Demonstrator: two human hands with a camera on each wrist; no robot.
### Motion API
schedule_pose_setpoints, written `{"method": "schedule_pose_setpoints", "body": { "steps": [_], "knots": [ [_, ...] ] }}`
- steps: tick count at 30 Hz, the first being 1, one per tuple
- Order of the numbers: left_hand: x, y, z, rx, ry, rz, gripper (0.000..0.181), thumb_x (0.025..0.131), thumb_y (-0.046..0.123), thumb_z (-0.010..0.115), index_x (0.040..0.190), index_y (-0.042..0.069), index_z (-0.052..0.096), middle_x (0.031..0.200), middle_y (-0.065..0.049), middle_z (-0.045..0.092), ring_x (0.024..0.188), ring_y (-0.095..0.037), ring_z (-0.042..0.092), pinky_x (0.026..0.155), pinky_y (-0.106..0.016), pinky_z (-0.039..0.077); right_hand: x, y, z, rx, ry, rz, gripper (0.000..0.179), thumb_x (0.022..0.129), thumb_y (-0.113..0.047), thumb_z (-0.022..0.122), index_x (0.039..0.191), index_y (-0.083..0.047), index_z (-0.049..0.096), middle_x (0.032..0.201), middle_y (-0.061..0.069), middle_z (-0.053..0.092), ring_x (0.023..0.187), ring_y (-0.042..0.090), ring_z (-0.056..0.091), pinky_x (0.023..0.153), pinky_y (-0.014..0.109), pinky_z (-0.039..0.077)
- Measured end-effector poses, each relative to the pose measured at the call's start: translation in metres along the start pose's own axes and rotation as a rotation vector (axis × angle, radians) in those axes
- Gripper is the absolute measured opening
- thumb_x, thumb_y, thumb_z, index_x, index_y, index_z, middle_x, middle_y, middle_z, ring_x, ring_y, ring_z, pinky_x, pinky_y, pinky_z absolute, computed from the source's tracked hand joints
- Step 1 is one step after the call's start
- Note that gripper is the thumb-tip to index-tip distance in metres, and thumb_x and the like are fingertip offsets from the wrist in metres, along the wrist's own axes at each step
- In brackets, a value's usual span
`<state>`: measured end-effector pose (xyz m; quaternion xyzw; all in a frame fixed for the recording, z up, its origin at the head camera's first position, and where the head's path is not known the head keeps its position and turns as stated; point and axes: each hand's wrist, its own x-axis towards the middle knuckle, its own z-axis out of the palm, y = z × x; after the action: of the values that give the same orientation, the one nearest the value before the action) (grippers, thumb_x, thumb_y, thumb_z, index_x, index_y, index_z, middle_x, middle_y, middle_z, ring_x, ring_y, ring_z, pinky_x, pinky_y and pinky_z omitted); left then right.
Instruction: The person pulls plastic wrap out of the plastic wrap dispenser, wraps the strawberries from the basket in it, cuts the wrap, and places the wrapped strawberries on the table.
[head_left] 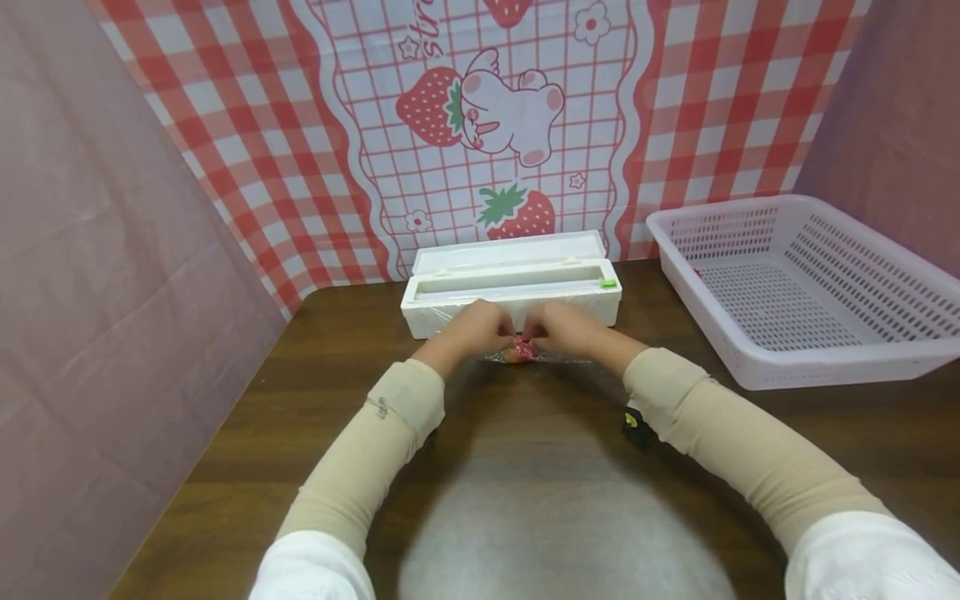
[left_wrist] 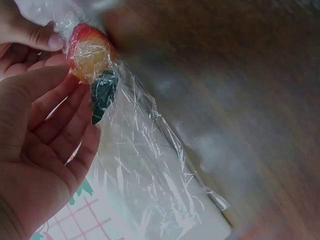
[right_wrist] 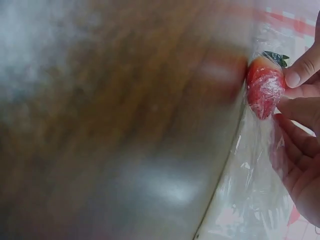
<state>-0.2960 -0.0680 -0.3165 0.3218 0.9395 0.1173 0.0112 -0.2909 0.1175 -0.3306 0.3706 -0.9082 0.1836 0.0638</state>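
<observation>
So, both hands are meeting right in front of a long white box [head_left: 427,318], and the strawberry [head_left: 522,351] is caught between them, close to the box's front side. It has a clear layer of plastic wrap [left_wrist: 145,155] around it, all crinkled and shiny. Can't tell whether the berry is touching the table [head_left: 300,417] underneath.

The left hand [head_left: 481,327] has the berry between thumb and fingers on the leafy end, with the green leaves [left_wrist: 103,95] right by the fingertips. The right hand [head_left: 562,329] is at the pointy end, and it looks like it's pinching the plastic wrap just beside the fruit, though some of those fingers are hidden. A loose sheet of the wrap runs along the front of the box too, full of creases.

The box's lid [head_left: 510,252] is flipped back, and there's a little green tab [head_left: 608,284] at the right end of the slot. Over on the right there's a white plastic basket [head_left: 840,368] with slotted sides, well apart from the hands. Behind everything hangs a red-and-white checked cloth [head_left: 690,75] with strawberries and a bunny printed on it. Both forearms are in beige sleeves [head_left: 363,467].
</observation>
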Motion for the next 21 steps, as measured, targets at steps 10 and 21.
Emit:
{"method": "schedule_pose_setpoints", "body": {
  "steps": [10,21],
  "knots": [
    [0.004,-0.009,0.004,-0.065,-0.003,0.015,0.006,0.083,0.015,0.077,0.084,0.009,0.076,0.078,0.001,0.071,0.074,-0.013,0.062,0.072,-0.025,0.051,0.001,0.013,0.005,0.063,-0.001,-0.088,0.012,0.076,0.005,0.072,0.079,-0.005,0.066,0.073,0.002,0.063,0.069,0.019,0.058,0.065,0.036,0.052],
    [0.000,-0.005,-0.002,-0.081,-0.011,-0.016,0.011,0.083,0.017,0.078,0.090,0.009,0.076,0.083,0.000,0.071,0.078,-0.013,0.063,0.076,-0.026,0.052,-0.021,0.019,-0.021,0.098,0.215,0.076,0.007,0.081,0.003,0.069,0.088,0.000,0.070,0.081,0.010,0.067,0.077,0.025,0.062,0.071,0.042,0.053]
  ]
}}
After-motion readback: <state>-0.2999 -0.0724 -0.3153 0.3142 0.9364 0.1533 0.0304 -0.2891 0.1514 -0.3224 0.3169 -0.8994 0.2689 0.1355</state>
